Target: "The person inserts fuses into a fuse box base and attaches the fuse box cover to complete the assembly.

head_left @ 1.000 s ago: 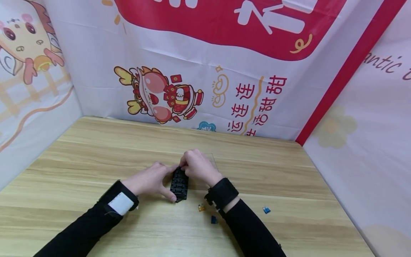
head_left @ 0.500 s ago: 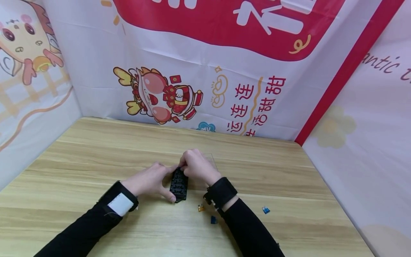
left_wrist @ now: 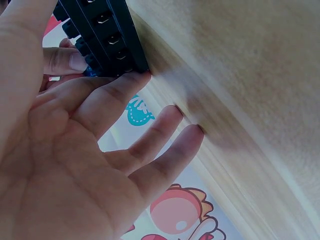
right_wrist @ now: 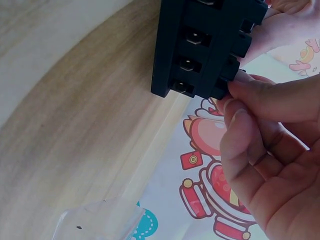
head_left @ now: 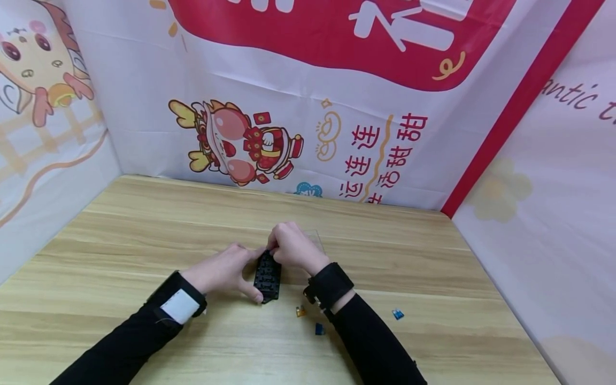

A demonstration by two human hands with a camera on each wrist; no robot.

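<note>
A black fuse box (head_left: 267, 275) with a row of slots lies on the table, its metal terminals showing along the side in both wrist views. My left hand (head_left: 228, 270) holds it lengthwise, thumb at the near end and fingers at the far end; two other fingers (left_wrist: 167, 160) are spread apart from it. At the far end, my right hand (head_left: 295, 248) pinches a small blue blade fuse (left_wrist: 90, 71) against the top of the box. Most of that fuse is hidden by the fingertips.
An orange blade fuse (head_left: 300, 311), a dark blue one (head_left: 320, 329) and a lighter blue one (head_left: 398, 314) lie on the wooden table nearer the body. A clear plastic cover (right_wrist: 100, 220) rests behind the right hand. Printed cloth walls (head_left: 269, 64) stand around the table.
Both hands stay in nearly the same place on the fuse box. The head view has shifted very slightly; the loose fuses lie as before.
</note>
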